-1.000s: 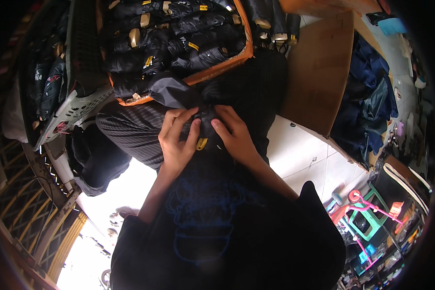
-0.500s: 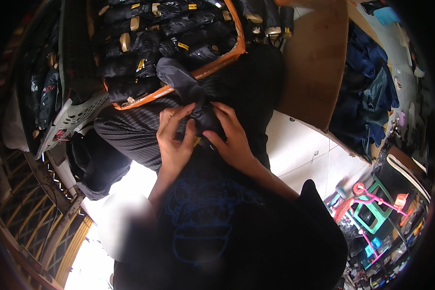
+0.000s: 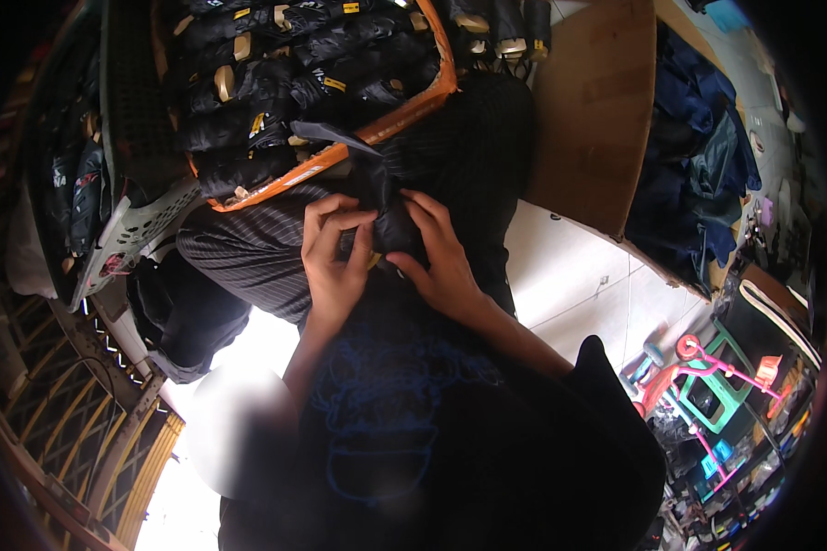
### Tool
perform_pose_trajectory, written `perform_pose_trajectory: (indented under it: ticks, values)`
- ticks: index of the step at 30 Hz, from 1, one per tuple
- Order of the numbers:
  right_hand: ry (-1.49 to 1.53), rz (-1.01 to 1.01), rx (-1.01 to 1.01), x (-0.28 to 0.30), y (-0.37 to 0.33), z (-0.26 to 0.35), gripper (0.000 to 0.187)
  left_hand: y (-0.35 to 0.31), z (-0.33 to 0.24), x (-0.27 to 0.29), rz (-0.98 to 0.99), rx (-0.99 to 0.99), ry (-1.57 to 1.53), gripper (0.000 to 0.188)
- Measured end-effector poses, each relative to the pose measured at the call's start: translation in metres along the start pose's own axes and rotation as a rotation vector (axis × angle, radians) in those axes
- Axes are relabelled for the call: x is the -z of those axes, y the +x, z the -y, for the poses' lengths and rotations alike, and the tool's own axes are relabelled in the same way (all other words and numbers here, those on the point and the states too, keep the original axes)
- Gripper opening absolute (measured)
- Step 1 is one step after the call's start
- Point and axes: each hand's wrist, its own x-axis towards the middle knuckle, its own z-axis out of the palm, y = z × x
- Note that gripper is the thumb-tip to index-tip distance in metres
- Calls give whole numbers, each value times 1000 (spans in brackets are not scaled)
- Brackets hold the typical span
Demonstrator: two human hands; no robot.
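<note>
A black folding umbrella (image 3: 397, 230) lies upright between my two hands in front of my chest, with a strip of loose black cloth (image 3: 369, 165) running up from it toward the basket. My left hand (image 3: 335, 248) pinches its left side with curled fingers and thumb. From the other side my right hand (image 3: 436, 253) grips it, fingers over the cloth and thumb at the lower end. A bit of yellow shows near the left thumb; the lower end is mostly hidden. Just beyond sits an orange-rimmed basket (image 3: 448, 69), packed with rolled black umbrellas (image 3: 276, 92) with gold-coloured ends.
A cardboard box (image 3: 593, 119) holding dark blue cloth (image 3: 698, 138) stands at right. At left are a grey perforated crate (image 3: 142, 220) and a black bundle (image 3: 188, 317). A green stool (image 3: 726, 386) and a pink child's scooter (image 3: 689, 367) lie at lower right.
The loose cloth above my hands has become narrower and flatter, its tip bent left over the basket rim. My hands keep nearly the same place and grip. The view has shifted slightly.
</note>
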Motion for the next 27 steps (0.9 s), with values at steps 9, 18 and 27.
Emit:
perform_pose_trajectory:
  ticks: [9,18,27]
  values:
    - [7,-98,35,-7,-5,-15,65,6,12,0,69,-42,53,21]
    - [440,-265,-61,-19,-3,-24,67,2,15,-19,-41,-249,203,25]
    - [389,-357,-38,-23,24,-5,44,21,-8,-16,-144,-196,157,23]
